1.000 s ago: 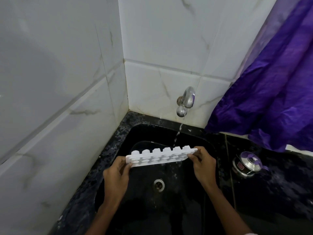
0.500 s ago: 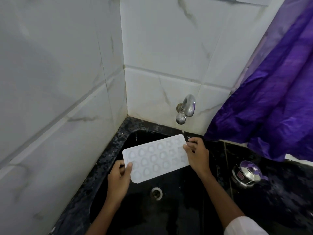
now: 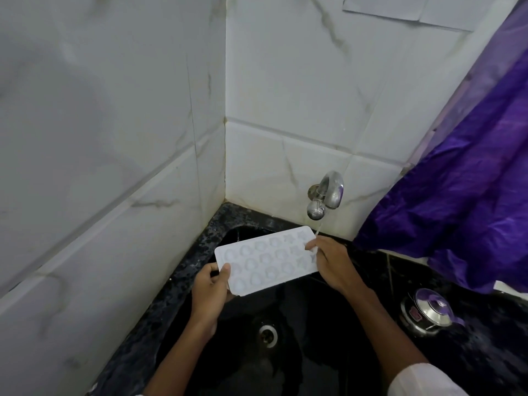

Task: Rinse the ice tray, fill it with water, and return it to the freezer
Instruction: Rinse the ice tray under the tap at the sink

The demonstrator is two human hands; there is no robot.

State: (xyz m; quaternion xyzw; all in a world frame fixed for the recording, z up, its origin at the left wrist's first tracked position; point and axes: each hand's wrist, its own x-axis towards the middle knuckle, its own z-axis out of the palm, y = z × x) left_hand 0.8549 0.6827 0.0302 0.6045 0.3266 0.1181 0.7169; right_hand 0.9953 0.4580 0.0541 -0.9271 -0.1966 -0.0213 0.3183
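Ice tray [image 3: 268, 260], white, held over black sink [image 3: 314, 361], just beyond drain [image 3: 268, 334]. Cavities up twd camera; long axis L-R, R end angled back twd tap. L hand [image 3: 210, 292] grips near-L corner, thumb on top, fingers curled under. R hand [image 3: 331, 261] grips R short end, fingers curled over rim. Steel pot [image 3: 428, 312] on surface [image 3: 485, 352] at R. Thin water stream [image 3: 317, 230] from tap [image 3: 325, 195] lands at tray's far-R corner. Purple curtain [image 3: 457, 210] beyond.

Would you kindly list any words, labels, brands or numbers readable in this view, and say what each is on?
No text here can be read.
Red label on the steel pot: too small and blurred to read.
Ice tray and tap: no print visible.
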